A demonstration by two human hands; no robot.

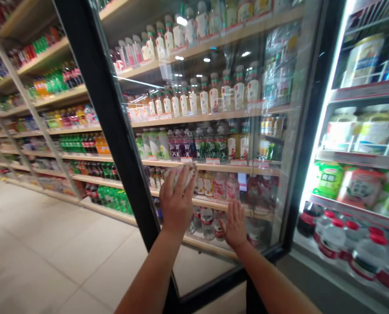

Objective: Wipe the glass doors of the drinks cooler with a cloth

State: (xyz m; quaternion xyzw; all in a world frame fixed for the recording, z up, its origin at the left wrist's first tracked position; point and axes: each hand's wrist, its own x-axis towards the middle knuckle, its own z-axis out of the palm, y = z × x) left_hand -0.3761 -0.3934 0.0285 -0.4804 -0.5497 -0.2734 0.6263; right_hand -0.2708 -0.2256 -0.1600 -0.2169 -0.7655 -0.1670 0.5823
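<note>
A glass fridge door [117, 131] with a black frame stands swung open in front of me. My left hand [177, 205] presses a pale, crumpled cloth [189, 169] against the pane, fingers over it; most of the cloth is hidden under them. To its right and slightly lower, my right hand [236, 224] lies against the glass with fingers stretched out and nothing in it. Bottles on shelves show through the pane behind both hands.
On the right is the lit fridge interior, with water bottles [336, 237] with red caps on its bottom level and a green pouch [327, 179] above. Long drink shelves [94, 155] run along the left. Pale floor tiles [50, 248] lie below them.
</note>
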